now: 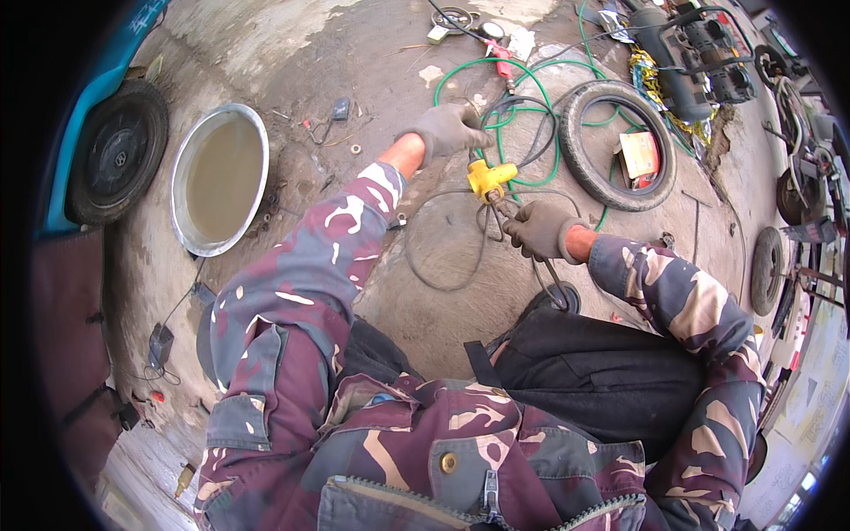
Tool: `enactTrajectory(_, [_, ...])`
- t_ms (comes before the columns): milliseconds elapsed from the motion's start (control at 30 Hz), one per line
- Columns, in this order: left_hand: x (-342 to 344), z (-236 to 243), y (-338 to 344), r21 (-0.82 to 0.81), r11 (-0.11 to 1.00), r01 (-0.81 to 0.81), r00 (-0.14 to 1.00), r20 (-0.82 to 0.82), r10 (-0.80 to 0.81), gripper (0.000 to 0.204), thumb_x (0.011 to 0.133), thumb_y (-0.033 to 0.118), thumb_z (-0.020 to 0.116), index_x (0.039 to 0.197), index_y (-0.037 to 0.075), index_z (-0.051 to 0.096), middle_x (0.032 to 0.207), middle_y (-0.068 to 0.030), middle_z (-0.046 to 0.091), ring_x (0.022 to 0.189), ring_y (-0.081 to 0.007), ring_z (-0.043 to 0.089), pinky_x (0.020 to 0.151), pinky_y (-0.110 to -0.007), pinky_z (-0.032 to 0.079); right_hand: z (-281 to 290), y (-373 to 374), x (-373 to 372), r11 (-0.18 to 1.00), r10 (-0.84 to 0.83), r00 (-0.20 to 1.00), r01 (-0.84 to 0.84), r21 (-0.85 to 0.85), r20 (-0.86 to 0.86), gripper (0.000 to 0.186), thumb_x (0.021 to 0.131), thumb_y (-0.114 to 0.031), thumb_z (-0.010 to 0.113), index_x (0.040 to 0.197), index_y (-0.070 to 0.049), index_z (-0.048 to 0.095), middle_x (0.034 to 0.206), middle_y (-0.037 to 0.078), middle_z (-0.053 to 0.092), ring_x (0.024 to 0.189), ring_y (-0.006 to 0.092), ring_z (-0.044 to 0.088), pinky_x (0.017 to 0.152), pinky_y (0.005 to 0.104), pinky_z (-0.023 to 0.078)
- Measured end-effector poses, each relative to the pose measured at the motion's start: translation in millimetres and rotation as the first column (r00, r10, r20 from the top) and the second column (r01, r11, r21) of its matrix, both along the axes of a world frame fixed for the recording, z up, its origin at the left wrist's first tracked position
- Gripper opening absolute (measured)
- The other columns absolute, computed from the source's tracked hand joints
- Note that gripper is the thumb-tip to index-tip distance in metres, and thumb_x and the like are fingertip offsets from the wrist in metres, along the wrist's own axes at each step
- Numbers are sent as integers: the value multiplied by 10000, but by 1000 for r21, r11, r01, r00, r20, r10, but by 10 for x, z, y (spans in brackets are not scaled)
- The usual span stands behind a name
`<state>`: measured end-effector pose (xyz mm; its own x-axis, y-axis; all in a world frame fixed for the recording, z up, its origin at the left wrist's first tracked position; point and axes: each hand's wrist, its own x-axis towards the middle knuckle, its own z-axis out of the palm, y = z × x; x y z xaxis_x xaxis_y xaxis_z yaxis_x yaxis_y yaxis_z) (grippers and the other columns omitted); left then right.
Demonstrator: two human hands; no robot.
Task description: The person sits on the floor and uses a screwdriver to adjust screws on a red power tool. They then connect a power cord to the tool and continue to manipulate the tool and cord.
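Both my hands wear grey-brown gloves. Below a yellow T-shaped fitting (490,179), my right hand (537,228) is closed on its dark stem. A black cable (485,265) loops down from around that stem. My left hand (450,133) is just above the fitting, its fingers bent and drawn together near a dark cord; what they hold, if anything, I cannot make out. A green hose (440,88) coils behind the fitting. Just to the right lies a bare tyre (660,181) with a red-and-white box (639,157) inside its ring.
At left stand a basin (180,190) of murky water and a vehicle wheel (119,155). A red-handled air gun with a gauge (501,66) lies at the far side. An air compressor (677,62) is at the far right. A second tyre (766,270) lies at right.
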<state>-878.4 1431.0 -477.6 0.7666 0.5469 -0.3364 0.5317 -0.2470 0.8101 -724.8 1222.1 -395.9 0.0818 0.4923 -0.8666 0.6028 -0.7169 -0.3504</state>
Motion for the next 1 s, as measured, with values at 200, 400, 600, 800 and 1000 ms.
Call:
enactTrajectory(200, [276, -102, -449, -21, 989, 149, 981, -122, -151, 632, 768, 441, 890, 1228, 34, 741, 1139, -124, 772, 1066, -216, 715, 948, -357, 536, 23, -20, 30, 953, 290, 945, -300, 49, 155, 417, 1002, -397, 608, 910, -15, 745, 729, 82, 733, 600, 177, 695, 581, 367, 535])
enactTrajectory(400, [454, -247, -574, -73, 955, 288, 945, -139, -296, 660, 743, 589, 844, 1218, 135, 778, 1163, -121, 771, 1061, -249, 728, 915, -396, 555, 0, -108, 60, 835, 489, 787, -548, 60, 377, 369, 947, -401, 605, 969, -81, 788, 952, 208, 751, 911, 386, 723, 838, 491, 546])
enactTrajectory(600, [556, -131, -589, 181, 920, 348, 924, -234, -303, 658, 712, 589, 835, 1139, 91, 787, 1064, -206, 771, 1013, -363, 740, 928, -457, 570, 120, -135, 87, 782, 553, 730, -621, 51, 402, 438, 954, -461, 584, 1051, -82, 783, 995, 196, 759, 965, 385, 725, 873, 499, 542])
enactTrajectory(800, [519, -196, -626, 125, 949, 290, 953, -126, -275, 576, 755, 623, 756, 1045, 129, 815, 1001, -191, 775, 956, -349, 749, 880, -464, 557, 283, -95, 92, 829, 529, 781, -559, -5, 332, 462, 982, -473, 546, 1093, -89, 778, 1018, 188, 763, 1003, 387, 725, 891, 493, 543])
enactTrajectory(1000, [530, -220, -628, 122, 986, 118, 993, -43, -113, 500, 746, 498, 787, 1008, 73, 804, 941, -189, 769, 899, -333, 743, 841, -437, 555, 390, -53, 113, 841, 490, 785, -540, 29, 378, 454, 951, -412, 553, 1039, -29, 780, 1029, 229, 755, 999, 419, 722, 883, 516, 552])
